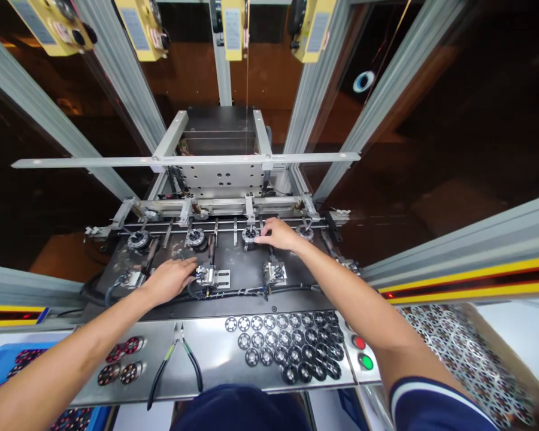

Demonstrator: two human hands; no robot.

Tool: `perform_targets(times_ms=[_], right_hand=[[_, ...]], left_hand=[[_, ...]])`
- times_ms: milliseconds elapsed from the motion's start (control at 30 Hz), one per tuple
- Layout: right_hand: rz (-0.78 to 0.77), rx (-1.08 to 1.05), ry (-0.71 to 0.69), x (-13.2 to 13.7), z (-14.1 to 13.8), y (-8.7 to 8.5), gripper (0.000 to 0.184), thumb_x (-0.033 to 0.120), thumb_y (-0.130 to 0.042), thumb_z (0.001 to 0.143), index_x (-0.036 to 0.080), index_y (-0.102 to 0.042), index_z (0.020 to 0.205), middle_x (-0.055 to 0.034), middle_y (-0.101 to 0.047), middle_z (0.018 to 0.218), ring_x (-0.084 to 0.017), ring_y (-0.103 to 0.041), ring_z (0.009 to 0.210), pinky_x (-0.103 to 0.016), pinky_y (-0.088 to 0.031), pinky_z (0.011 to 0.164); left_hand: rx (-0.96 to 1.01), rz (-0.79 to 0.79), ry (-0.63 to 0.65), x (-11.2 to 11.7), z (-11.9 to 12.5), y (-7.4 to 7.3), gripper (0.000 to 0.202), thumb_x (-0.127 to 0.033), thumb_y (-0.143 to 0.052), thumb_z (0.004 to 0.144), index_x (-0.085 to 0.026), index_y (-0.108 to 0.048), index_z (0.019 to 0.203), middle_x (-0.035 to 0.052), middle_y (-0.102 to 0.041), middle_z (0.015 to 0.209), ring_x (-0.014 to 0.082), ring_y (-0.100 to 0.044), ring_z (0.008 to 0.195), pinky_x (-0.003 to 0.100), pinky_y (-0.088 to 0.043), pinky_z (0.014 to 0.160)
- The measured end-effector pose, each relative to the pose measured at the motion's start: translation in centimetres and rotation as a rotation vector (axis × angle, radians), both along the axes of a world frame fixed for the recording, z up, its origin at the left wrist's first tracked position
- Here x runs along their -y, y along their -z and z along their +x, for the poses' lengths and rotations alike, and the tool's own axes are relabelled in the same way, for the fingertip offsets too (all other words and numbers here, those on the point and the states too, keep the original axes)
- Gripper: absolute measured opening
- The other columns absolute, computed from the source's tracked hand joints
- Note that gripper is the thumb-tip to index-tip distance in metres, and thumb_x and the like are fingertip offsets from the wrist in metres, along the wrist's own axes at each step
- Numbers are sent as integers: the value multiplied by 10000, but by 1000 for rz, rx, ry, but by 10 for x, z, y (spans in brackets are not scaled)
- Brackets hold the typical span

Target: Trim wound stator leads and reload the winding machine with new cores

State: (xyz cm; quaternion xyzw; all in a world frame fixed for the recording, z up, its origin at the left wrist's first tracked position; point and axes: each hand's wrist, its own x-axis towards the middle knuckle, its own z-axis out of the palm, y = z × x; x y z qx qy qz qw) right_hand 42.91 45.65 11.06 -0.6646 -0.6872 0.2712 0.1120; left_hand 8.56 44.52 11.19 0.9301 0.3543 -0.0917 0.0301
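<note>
Both my arms reach into a winding machine. My right hand (pixel 278 234) is at the far row of fixtures, fingers pinched on a round stator core (pixel 250 234) seated on the third spindle. My left hand (pixel 170 279) rests lower, fingers curled beside a small metal clamp block (pixel 208 276) on the black machine bed (pixel 242 263); what it holds, if anything, is hidden. More cores sit on spindles at the left (pixel 138 240) and centre-left (pixel 196 237).
On the steel shelf (pixel 215 359) in front lie several bare stator cores (pixel 287 347), black-handled pliers (pixel 175 365) and a few copper-wound stators (pixel 121 362). Red (pixel 358 342) and green (pixel 365 361) buttons are at the right. A blue bin (pixel 0 371) is left, a box of cores (pixel 467 353) right.
</note>
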Motion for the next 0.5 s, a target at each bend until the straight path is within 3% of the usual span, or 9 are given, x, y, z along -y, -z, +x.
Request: perform_targets(times_ms=[100, 233, 333, 500], right_hand=[[-84, -2, 0, 0, -3, 7, 265, 359, -623, 942, 152, -644, 1106, -73, -659, 1153, -216, -649, 1020, -426, -550, 893], [-181, -15, 35, -3, -1, 9, 290, 345, -618, 946, 147, -621, 1158, -70, -647, 1161, -219, -653, 998, -414, -569, 851], [-221, -31, 72, -16, 3, 5, 302, 348, -620, 943, 146, -618, 1168, -72, -643, 1171, -222, -652, 997, -407, -572, 840], [-240, -78, 140, -47, -5, 8, 284, 354, -616, 945, 163, -631, 1155, -64, -639, 1186, -226, -648, 1002, -387, -573, 836]], left_hand=[[54, 35, -18, 1, 7, -33, 366, -279, -423, 959, -149, -641, 1222, 132, -683, 1285, 258, -658, 1151, 387, -498, 1014], [98, 46, 8, -10, 48, -60, 391, -312, -423, 968, -164, -589, 1290, 116, -657, 1326, 259, -632, 1191, 401, -473, 1044], [79, 0, 73, -20, 90, -54, 444, -254, -532, 909, -176, -544, 1346, 108, -580, 1429, 256, -544, 1311, 389, -413, 1109], [-20, -79, 104, -26, 137, -17, 696, -202, -693, 775, -190, -455, 1429, 143, -366, 1580, 333, -395, 1430, 440, -412, 1105]])
